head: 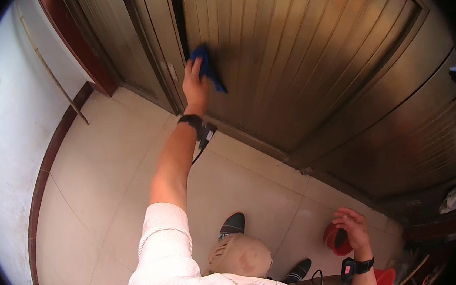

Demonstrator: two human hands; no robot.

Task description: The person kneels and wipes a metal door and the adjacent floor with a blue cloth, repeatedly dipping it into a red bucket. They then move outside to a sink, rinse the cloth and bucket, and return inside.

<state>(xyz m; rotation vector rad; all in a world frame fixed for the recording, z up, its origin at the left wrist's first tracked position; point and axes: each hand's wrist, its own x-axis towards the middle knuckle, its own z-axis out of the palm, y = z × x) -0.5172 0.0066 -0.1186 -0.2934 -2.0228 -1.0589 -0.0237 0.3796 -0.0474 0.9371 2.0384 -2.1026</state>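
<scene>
My left hand is stretched far forward and grips a blue cloth. The cloth lies against the lower part of a ribbed, bronze-coloured metal door panel, near its left edge; it is slightly blurred. On the right, my right hand hangs in the air with loosely bent fingers and nothing in it. Below that hand, partly covered by it, a red plastic bucket rests on the floor.
A thin bamboo stick leans on the white wall. Another red plastic container shows beside my right forearm. My dark shoes stand on beige floor tiles. Cables hang from black wrist devices. A pale crumpled item lies far right.
</scene>
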